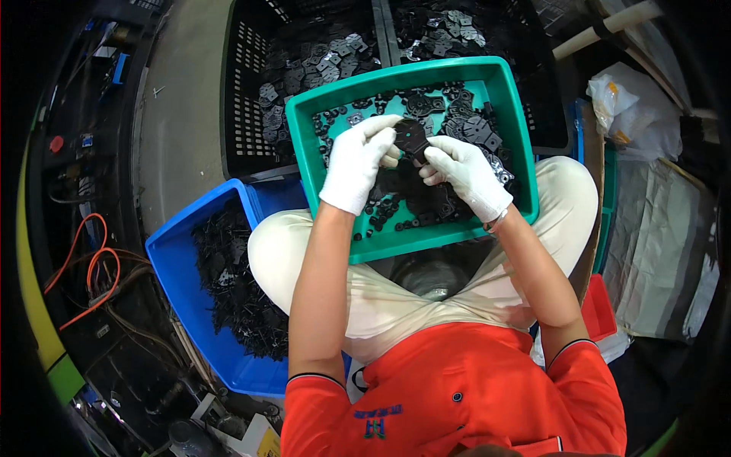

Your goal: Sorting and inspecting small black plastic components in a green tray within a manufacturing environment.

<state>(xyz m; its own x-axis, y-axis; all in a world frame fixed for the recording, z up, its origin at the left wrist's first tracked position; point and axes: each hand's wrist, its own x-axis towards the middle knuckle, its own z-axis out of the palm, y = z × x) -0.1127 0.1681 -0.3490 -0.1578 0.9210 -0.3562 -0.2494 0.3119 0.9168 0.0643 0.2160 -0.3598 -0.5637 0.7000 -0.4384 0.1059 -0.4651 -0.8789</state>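
A green tray (381,245) rests on my lap, holding several small black and grey metal parts. Both my hands wear white gloves and meet over the tray's middle. My left hand (358,161) and my right hand (464,174) together pinch one round black part (411,139) between their fingertips, just above the loose parts in the tray.
A blue bin (171,266) of black parts stands by my left knee. Two black slotted crates (251,91) with grey and black plates sit beyond the tray. Orange cables (91,266) lie at far left. Plastic bags (640,107) and folded sheets are on the right.
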